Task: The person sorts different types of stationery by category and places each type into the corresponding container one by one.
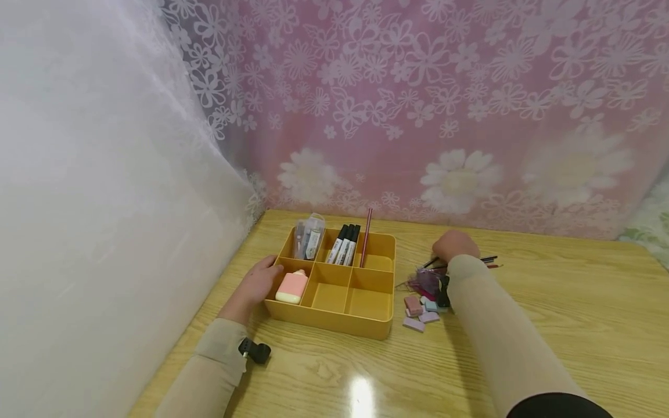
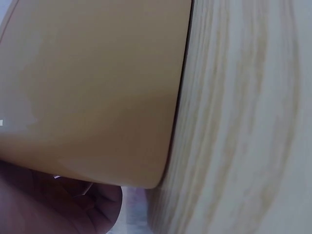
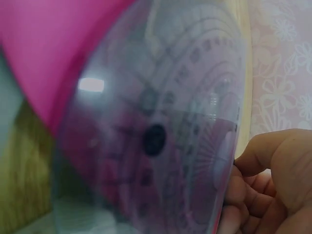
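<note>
My left hand [image 1: 259, 280] grips the left wall of a yellow divided organizer tray [image 1: 334, 322], its fingertips over the rim. In the left wrist view, curled fingers [image 2: 105, 207] show past the tray's corner. My right hand [image 1: 456, 246] is down over dark pencils [image 1: 489, 258] right of the tray, fingers curled. A clear protractor [image 3: 156, 139] fills much of the right wrist view, its edge by the thumb and fingertips. I cannot tell what those fingers hold. Behind the protractor is a bright pink sheet-like thing [image 3: 53, 44].
The tray holds a clear case [image 1: 309, 238], three black-capped markers [image 1: 343, 247], a purple pencil [image 1: 367, 235] and a pink-and-cream bottle-shaped item [image 1: 292, 287]. Several small pastel blocks, like erasers [image 1: 413, 306], lie near my right forearm. A flowered curtain [image 1: 418, 116] hangs behind the table; white sheeting [image 1: 104, 174] rises at left.
</note>
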Available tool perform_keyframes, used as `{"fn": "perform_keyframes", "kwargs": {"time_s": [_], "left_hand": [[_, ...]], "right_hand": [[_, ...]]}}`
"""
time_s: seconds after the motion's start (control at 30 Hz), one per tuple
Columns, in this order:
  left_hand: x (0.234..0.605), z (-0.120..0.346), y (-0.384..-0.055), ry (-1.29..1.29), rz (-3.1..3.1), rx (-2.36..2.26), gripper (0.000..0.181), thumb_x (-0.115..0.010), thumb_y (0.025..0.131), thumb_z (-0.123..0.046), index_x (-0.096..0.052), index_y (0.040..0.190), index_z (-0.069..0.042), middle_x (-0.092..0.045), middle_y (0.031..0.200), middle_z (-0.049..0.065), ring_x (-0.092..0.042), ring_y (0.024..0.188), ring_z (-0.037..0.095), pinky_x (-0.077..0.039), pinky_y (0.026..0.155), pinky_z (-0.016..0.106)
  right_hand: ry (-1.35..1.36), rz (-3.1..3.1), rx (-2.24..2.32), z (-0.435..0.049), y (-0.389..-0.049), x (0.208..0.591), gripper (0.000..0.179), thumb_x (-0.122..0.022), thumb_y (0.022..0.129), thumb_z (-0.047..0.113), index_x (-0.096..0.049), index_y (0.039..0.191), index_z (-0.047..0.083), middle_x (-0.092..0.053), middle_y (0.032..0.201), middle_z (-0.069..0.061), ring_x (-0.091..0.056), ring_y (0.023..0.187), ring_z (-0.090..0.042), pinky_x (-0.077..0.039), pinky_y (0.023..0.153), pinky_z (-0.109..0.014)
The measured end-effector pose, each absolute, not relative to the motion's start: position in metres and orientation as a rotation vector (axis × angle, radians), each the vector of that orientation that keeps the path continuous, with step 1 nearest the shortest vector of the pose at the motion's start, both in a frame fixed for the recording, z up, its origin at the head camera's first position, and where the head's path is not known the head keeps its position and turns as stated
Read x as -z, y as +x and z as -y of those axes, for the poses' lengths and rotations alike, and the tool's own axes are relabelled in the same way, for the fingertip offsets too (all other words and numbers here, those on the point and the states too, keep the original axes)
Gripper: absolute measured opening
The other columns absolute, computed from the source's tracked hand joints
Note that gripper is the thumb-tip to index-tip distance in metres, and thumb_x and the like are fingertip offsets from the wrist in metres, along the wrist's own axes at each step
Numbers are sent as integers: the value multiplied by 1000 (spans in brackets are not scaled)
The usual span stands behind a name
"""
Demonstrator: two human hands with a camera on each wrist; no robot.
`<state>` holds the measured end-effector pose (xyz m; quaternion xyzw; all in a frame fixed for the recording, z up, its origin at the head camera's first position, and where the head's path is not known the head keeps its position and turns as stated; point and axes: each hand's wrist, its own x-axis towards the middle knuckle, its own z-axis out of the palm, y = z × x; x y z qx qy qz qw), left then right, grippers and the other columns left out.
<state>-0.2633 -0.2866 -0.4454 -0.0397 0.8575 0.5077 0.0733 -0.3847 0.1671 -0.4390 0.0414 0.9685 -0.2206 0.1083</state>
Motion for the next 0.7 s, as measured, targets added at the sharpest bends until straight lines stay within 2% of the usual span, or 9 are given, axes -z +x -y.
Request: {"fn": "perform_keyframes", "kwargs": {"time_s": [0.3,0.57,0.7], "left_hand": [[444,287,-263,-119,-2593,-1498,48,-38,109,-26,-41,154,-8,-45,152,19,-43,137,39,-32,113,59],[441,285,-264,-126,-2596,-1485,48,-38,109,-27,-42,154,-9,-45,152,18,-43,137,39,-32,113,59],[442,285,-263,-128,-2586,-1489,48,-38,109,-26,-41,154,-9,-45,151,18,-43,137,39,-32,113,59]], "right_hand": [[93,-2903,657,-168,-383,432,37,-54,97,22,-60,62,10,-54,59,-5,-48,56,-23,-42,54,-38],[93,-2955,608,-174,-389,435,39,-59,98,30,-74,76,2,-66,68,-12,-58,62,-28,-47,56,-41],[78,-2989,661,-175,-391,439,36,-59,96,30,-69,71,6,-59,61,-8,-52,57,-25,-43,52,-39]]}}
